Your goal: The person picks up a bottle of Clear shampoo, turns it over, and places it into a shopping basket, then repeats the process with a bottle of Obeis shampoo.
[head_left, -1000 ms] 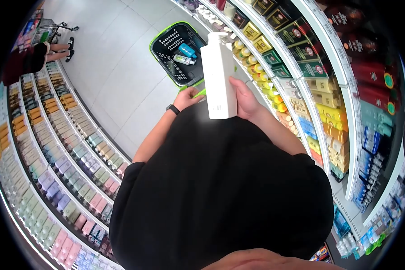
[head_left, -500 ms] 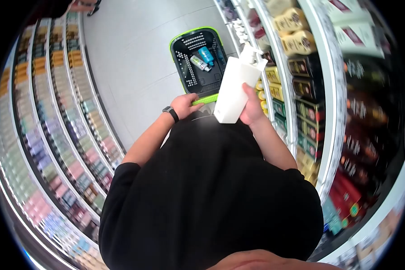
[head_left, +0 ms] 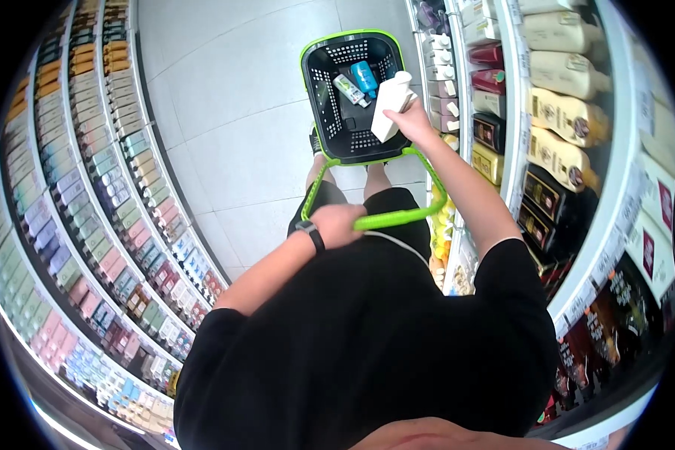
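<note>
My left hand (head_left: 337, 226), with a dark band on its wrist, is wrapped round the green handle (head_left: 397, 218) of a black shopping basket (head_left: 324, 135) with a green rim. My right hand (head_left: 412, 122) grips a white pump bottle (head_left: 386, 112), tilted over the right side of the basket. Inside the basket lie a blue bottle (head_left: 364, 78) and a white and green bottle (head_left: 348, 90), side by side.
Shelves of small packaged goods (head_left: 112, 187) run along the left. On the right, shelves hold large bottles (head_left: 562, 112) and boxes (head_left: 488, 163), close to my right arm. Grey floor tiles (head_left: 217, 97) lie between.
My right hand has carried the white bottle forward and over the basket. The left hand has drawn the basket handle back toward my body, and the view has shifted along the aisle.
</note>
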{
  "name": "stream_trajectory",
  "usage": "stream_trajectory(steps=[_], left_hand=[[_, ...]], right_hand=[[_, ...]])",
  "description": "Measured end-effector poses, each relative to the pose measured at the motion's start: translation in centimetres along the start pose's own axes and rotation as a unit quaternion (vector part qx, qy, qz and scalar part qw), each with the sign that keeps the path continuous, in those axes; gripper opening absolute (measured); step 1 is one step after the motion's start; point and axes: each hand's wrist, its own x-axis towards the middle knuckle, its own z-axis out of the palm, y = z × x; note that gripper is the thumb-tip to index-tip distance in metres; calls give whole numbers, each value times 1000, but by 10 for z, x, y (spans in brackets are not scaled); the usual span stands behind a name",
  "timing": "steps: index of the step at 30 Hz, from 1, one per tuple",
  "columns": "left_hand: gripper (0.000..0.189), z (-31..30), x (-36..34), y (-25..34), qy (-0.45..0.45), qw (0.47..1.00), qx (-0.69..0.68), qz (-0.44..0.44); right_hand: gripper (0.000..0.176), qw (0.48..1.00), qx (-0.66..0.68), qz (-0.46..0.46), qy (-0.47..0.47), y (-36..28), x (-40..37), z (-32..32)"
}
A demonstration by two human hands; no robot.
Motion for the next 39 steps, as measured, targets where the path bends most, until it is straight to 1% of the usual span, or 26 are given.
stream_trajectory(steps=[1,2,4,5,7,8,9,11,12,14,15,17,18,20,21,23,24,26,27,29,31,33,34,36,37,39], left_hand=[[23,-10,7,0,-39,999,-23,-7],[22,-20,15,2,-76,996,-49,-14],[21,-33,31,-4,-81,993,-81,24],[26,-42,40,-9,-118,984,-124,43],[39,-52,63,-18,-196,959,-194,61],[42,-53,73,-25,-239,947,-204,63],[44,-63,85,-25,-265,944,-181,76],[46,-74,98,-41,-222,949,-177,137],[46,-75,102,-46,-261,946,-158,111],[46,-81,110,-66,-293,922,-245,59],[46,-72,102,-74,-299,919,-251,57],[49,-55,92,-89,-258,899,-351,56],[49,-52,94,-100,-256,898,-355,54],[52,-56,100,-115,-315,854,-413,14],[52,-60,101,-119,-319,851,-417,12],[47,-81,113,-133,-250,893,-375,11],[47,-81,115,-141,-246,894,-374,13],[41,-87,120,-156,-215,871,-441,2],[41,-89,121,-162,-213,871,-442,2],[36,-108,130,-172,-221,883,-413,-16],[35,-111,136,-181,-232,879,-416,-28],[35,-114,141,-186,-244,871,-425,-45],[36,-113,141,-188,-240,880,-407,-46],[36,-112,142,-193,-233,891,-386,-46],[37,-117,145,-196,-239,885,-395,-54],[37,-121,145,-199,-246,879,-403,-66]], right_hand=[[80,991,-127,46,-8,-28,1,3],[78,979,-190,69,-26,-28,13,15],[75,948,-293,102,-73,-4,49,47],[74,941,-307,107,-99,11,67,62],[75,911,-362,156,-125,37,104,95],[74,897,-379,184,-134,55,120,113],[74,894,-381,189,-141,76,134,128],[75,875,-406,223,-143,115,164,159],[75,874,-404,228,-146,131,175,173],[79,842,-427,280,-172,160,190,196],[81,837,-429,281,-192,172,197,205],[80,829,-439,281,-201,193,204,223],[80,825,-448,278,-204,203,210,232],[78,818,-447,296,-208,216,218,246],[79,817,-444,301,-212,220,220,250],[80,814,-454,293,-214,229,227,259],[80,814,-456,289,-212,232,234,265],[82,796,-472,310,-217,239,243,276],[85,793,-477,306,-226,243,247,280],[86,790,-474,308,-238,255,256,286],[87,788,-473,308,-247,258,267,290],[86,793,-495,265,-237,259,267,297],[86,791,-495,266,-241,261,267,300],[85,773,-511,251,-279,264,273,309],[85,774,-511,249,-280,268,274,313],[85,753,-548,211,-298,276,270,321]])
